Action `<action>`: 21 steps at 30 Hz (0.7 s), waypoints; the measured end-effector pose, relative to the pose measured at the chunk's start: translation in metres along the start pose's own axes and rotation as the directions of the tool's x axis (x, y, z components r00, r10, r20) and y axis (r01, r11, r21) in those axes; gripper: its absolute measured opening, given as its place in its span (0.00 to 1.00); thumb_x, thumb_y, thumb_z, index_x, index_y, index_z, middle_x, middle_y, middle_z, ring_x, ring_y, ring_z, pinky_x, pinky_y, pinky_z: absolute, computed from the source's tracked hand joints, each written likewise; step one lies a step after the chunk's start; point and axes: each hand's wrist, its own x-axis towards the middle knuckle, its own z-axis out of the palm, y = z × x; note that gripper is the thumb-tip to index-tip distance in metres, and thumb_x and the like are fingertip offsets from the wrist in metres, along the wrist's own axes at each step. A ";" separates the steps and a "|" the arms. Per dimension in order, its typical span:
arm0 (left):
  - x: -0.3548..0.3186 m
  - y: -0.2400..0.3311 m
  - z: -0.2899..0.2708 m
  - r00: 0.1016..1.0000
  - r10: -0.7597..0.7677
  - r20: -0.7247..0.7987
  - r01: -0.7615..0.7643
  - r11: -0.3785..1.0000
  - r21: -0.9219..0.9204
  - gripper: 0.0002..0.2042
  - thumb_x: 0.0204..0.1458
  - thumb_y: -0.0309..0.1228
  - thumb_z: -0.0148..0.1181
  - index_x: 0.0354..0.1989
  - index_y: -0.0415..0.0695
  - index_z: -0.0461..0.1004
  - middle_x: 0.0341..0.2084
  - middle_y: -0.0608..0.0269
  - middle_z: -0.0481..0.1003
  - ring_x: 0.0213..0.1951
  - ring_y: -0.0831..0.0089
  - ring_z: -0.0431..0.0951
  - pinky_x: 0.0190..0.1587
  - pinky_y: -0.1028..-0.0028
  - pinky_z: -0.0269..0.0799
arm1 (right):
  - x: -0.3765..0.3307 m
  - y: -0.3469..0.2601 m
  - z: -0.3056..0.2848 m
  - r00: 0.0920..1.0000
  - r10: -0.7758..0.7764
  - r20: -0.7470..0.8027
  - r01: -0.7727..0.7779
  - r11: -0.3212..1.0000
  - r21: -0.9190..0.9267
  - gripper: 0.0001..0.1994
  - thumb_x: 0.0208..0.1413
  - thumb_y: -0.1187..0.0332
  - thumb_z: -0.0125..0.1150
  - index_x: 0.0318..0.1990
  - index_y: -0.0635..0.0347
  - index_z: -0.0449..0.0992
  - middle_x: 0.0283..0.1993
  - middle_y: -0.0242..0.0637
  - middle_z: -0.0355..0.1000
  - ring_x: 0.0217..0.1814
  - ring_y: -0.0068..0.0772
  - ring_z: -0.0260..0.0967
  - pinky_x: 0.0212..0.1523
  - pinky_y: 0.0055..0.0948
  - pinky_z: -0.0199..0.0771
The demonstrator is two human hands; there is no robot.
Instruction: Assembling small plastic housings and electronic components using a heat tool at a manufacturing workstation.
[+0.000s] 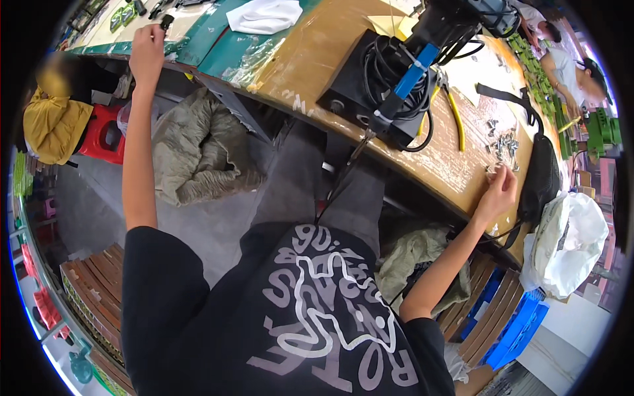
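Observation:
My left hand [146, 51] is stretched out to the far left over the workbench, its fingers closed on a small black part [167, 22]. On the right, my right hand [500, 193] has its fingertips pinched together at the near side of a scatter of small metal parts [504, 144]. A tiny bit shows at those fingertips, too small to name. Between the hands stands a black box [350, 82] with coiled black cable. A blue-and-black tool [416, 71] slants in front of it, its metal tip toward the bench edge.
Yellow-handled pliers [457, 119] lie right of the box. A black strap bag [538, 175] and a white plastic bag [568, 244] are at the right. White cloth [264, 14] rests on the green mat [228, 49]. Other people sit at left and upper right.

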 end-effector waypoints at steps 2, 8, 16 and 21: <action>-0.014 0.041 -0.023 0.955 -0.292 -0.061 0.277 0.944 -0.178 0.13 0.54 0.35 0.42 0.34 0.38 0.68 0.30 0.52 0.71 0.33 0.59 0.72 0.35 0.66 0.67 | -0.011 -0.015 -0.003 0.994 -0.002 -0.109 0.006 0.999 0.037 0.07 0.54 0.71 0.50 0.34 0.67 0.69 0.24 0.32 0.67 0.23 0.18 0.61 0.24 0.16 0.61; -0.104 0.145 -0.038 0.769 -0.638 0.033 0.350 0.377 -0.857 0.08 0.55 0.32 0.42 0.35 0.40 0.60 0.23 0.58 0.71 0.24 0.76 0.69 0.24 0.82 0.63 | -0.036 -0.018 -0.006 0.988 0.014 -0.153 -0.003 0.998 0.069 0.06 0.54 0.72 0.49 0.32 0.67 0.68 0.22 0.32 0.64 0.21 0.18 0.58 0.22 0.17 0.58; -0.316 0.262 -0.040 0.648 0.424 0.633 0.014 0.824 -0.566 0.21 0.43 0.41 0.56 0.42 0.39 0.67 0.50 0.55 0.60 0.56 0.52 0.53 0.59 0.55 0.40 | -0.038 -0.008 0.003 0.972 0.029 -0.234 -0.055 0.993 -0.108 0.07 0.53 0.70 0.52 0.31 0.67 0.69 0.22 0.32 0.65 0.21 0.18 0.59 0.20 0.16 0.59; -0.321 0.286 -0.012 0.607 0.321 0.727 0.124 0.865 -0.486 0.17 0.43 0.38 0.54 0.38 0.39 0.68 0.41 0.55 0.67 0.54 0.54 0.57 0.59 0.52 0.40 | -0.037 -0.012 0.004 0.964 0.013 -0.266 -0.065 0.980 -0.188 0.06 0.53 0.71 0.52 0.31 0.66 0.69 0.22 0.32 0.65 0.21 0.18 0.59 0.20 0.16 0.59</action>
